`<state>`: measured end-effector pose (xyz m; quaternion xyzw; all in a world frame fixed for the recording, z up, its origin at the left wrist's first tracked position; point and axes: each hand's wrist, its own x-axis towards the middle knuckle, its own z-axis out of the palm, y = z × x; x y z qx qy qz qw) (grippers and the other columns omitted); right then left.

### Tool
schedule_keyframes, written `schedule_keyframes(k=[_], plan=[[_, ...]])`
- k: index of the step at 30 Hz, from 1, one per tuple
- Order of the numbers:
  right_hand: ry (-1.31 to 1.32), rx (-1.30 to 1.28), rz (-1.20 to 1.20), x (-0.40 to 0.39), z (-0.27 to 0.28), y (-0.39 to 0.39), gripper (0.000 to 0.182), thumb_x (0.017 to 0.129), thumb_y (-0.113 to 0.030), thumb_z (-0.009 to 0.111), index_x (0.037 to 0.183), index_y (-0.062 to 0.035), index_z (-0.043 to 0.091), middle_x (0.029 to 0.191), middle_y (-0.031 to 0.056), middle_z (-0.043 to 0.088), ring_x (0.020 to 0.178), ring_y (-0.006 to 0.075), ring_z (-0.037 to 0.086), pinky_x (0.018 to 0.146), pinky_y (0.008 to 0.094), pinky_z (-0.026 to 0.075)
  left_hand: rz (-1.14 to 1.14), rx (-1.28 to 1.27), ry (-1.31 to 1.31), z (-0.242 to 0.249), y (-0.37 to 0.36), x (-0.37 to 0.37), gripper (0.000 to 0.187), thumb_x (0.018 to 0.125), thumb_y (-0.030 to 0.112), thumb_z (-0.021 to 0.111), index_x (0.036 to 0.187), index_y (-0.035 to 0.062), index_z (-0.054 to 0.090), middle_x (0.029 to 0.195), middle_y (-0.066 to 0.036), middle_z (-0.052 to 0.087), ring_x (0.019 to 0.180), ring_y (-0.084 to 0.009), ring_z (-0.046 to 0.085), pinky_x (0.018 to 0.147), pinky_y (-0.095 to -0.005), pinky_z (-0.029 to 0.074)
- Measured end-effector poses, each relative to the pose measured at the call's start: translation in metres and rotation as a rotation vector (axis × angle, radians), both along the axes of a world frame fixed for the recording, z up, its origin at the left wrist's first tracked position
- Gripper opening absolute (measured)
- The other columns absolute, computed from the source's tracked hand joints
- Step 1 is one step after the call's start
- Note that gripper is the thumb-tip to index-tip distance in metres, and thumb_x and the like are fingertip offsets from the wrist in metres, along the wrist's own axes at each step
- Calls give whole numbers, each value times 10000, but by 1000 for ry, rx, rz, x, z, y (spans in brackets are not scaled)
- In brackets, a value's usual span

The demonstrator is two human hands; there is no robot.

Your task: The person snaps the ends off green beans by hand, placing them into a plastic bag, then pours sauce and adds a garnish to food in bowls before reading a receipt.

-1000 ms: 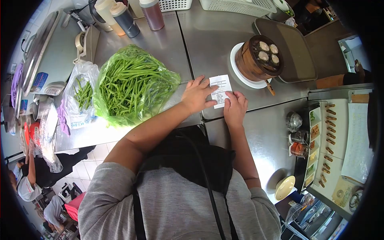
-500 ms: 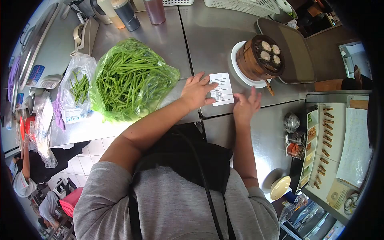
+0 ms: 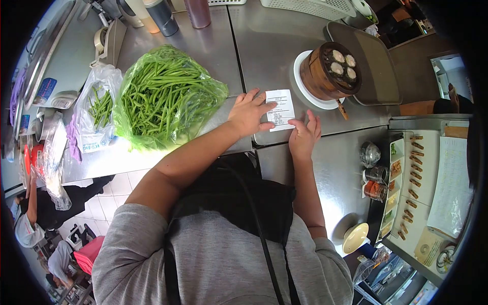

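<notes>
A printed paper receipt (image 3: 281, 113) lies on the steel counter in front of me. My left hand (image 3: 247, 116) rests on its left edge, fingers spread and fairly flat. At the lower right corner, the thumb of my right hand (image 3: 305, 138) touches or nearly touches the paper, its other fingers raised and apart. Beyond the receipt to the right, a round bamboo steamer (image 3: 319, 76) holding several dumplings (image 3: 337, 68) sits on a white plate (image 3: 299, 84). A wooden clothespin (image 3: 343, 110) sticks out at the plate's near edge.
Green beans (image 3: 162, 101) fill a large plastic bag on the left, beside a smaller white bag (image 3: 96, 137). Sauce bottles (image 3: 196, 12) stand at the back. A brown tray (image 3: 373, 66) lies behind the steamer. Several clothespins (image 3: 416, 169) line the right side. Another person (image 3: 48, 208) is at far left.
My right hand has moved left and slightly down, its thumb coming to the receipt's lower right corner. The left hand stays on the receipt's left edge.
</notes>
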<state>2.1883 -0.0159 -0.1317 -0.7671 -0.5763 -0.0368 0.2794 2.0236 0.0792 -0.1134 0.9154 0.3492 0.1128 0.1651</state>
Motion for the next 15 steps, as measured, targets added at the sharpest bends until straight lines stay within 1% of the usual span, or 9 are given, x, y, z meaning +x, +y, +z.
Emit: schedule_keyframes(k=[6,12,15], plan=[[14,-15,-4,0,-1,0,184,679,-37,545,724,-192,634,1181,76,419,1142,362,298,927,480,210,4,5,8,1,0,1,585,666,471,578,1174,208,452,1242,-59,366,1188,-270,254,928,-413,241],[34,-17,-21,-2,-3,1,179,673,-45,549,727,-192,636,1190,79,410,1154,359,280,926,487,206,18,-4,7,-1,0,2,624,651,473,585,1188,191,436,1253,-65,363,1187,-267,255,930,-418,239],[60,-10,39,-15,0,8,173,673,-63,552,728,-201,640,1206,79,396,1155,354,277,929,495,200,21,44,-50,-5,0,2,633,619,463,619,1166,192,456,1209,-72,396,1155,-286,295,901,-440,263]])
